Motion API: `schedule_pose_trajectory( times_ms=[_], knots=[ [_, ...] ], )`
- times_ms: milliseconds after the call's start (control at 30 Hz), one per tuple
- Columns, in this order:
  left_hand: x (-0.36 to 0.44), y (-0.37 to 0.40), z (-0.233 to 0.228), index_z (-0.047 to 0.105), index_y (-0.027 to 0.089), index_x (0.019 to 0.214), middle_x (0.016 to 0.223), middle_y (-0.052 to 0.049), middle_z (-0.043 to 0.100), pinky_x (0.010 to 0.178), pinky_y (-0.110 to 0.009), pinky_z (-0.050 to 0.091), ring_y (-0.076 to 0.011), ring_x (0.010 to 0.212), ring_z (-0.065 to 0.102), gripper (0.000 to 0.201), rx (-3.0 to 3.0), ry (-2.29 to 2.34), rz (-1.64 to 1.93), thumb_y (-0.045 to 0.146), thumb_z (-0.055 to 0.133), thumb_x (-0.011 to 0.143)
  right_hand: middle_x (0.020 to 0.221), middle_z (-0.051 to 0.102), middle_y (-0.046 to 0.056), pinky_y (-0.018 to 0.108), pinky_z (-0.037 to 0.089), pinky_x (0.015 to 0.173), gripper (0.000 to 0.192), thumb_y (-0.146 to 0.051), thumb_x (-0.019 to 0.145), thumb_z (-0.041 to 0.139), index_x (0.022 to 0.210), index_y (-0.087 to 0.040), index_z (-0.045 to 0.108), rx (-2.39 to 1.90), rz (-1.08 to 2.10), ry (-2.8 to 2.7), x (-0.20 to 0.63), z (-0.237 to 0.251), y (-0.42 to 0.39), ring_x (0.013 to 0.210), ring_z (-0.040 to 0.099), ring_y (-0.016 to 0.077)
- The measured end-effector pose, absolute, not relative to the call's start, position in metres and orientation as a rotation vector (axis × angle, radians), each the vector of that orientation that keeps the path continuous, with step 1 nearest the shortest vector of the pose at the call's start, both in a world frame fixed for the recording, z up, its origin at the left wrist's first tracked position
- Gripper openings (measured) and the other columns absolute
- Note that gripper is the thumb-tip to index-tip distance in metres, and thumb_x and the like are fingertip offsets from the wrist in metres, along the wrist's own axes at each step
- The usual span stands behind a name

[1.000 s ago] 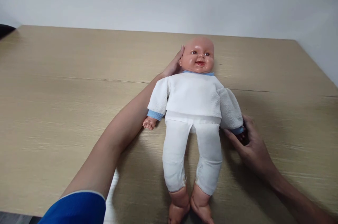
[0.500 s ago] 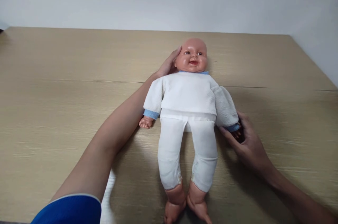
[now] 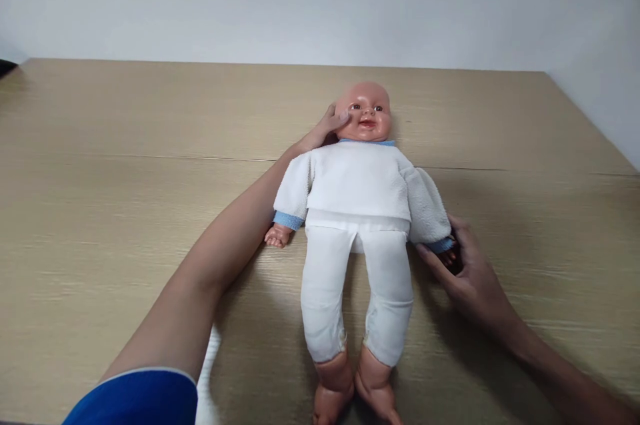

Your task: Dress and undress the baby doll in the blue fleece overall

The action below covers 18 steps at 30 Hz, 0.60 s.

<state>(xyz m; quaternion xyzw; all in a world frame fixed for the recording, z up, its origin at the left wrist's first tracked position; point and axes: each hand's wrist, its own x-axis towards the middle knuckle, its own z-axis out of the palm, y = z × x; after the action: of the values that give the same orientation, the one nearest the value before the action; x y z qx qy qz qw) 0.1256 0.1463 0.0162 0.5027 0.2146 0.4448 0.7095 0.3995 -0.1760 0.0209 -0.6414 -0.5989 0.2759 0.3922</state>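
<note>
One doll (image 3: pixel 359 211) lying face up near the middle of the wooden table (image 3: pixel 125 145), long axis from 12 to 6 o'clock, head toward 12, two bare feet toward 6. Dressed in one white top with blue cuffs and white trousers. Two hands at work: left hand (image 3: pixel 324 133) at the doll's 11 o'clock, fingers loosely curled against the cheek and side of the head; right hand (image 3: pixel 463 265) at 4 o'clock, fingers closed around the doll's small hand at the sleeve cuff
</note>
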Motion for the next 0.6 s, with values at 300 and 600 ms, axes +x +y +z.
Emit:
schedule_pose_trajectory(
  times_ms=[300, 600],
  knots=[
    [0.123, 0.159, 0.008, 0.060, 0.028, 0.166, 0.185, -0.015, 0.067, 0.157, -0.060, 0.036, -0.0444, 0.184, 0.054, 0.100, 1.191, 0.479, 0.968, 0.069, 0.105, 0.087, 0.141, 0.083, 0.017, 0.059, 0.072, 0.114, 0.072, -0.072, 0.108, 0.090, 0.162, -0.029, 0.069, -1.656, 0.706, -1.484, 0.398, 0.023, -0.175, 0.133, 0.082, 0.0425],
    [0.125, 0.163, 0.005, 0.061, 0.029, 0.166, 0.180, -0.013, 0.072, 0.157, -0.057, 0.038, -0.0422, 0.185, 0.054, 0.100, 1.172, 0.470, 1.001, 0.066, 0.105, 0.084, 0.149, 0.081, 0.018, 0.068, 0.066, 0.123, 0.075, -0.077, 0.109, 0.084, 0.163, -0.029, 0.066, -1.718, 0.710, -1.502, 0.399, 0.024, -0.173, 0.134, 0.081, 0.0436]
  ],
)
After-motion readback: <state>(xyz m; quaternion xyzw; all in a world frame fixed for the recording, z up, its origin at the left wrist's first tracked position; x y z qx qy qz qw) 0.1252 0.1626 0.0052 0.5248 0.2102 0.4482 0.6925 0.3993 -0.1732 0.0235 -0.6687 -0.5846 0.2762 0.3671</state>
